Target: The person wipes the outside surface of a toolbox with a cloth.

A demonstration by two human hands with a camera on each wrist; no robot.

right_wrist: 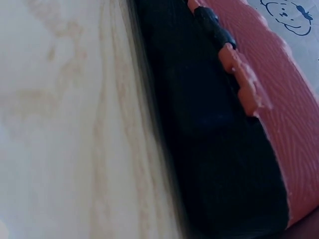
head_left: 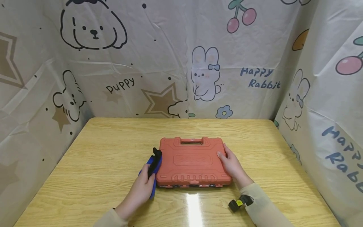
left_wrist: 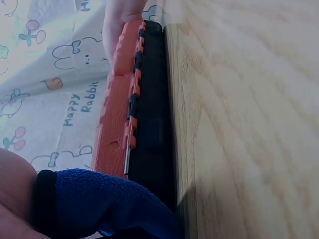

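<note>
A red plastic tool case lies flat on the table, its carry handle at the far side. Its black lower half and the row of hinge-like tabs face me, as the left wrist view shows. Against the case's left side, my left hand grips a blue fleecy cloth with a black band, bunched between thumb and fingers. My right hand holds the case's right edge, thumb on the red lid and fingers along the side; the right wrist view shows the case's near corner but hardly any of the hand.
The wood-grain table extends around the case on all sides. A patterned cloth backdrop encloses its back and sides. On my right wrist sits a black strapped device with a yellow label.
</note>
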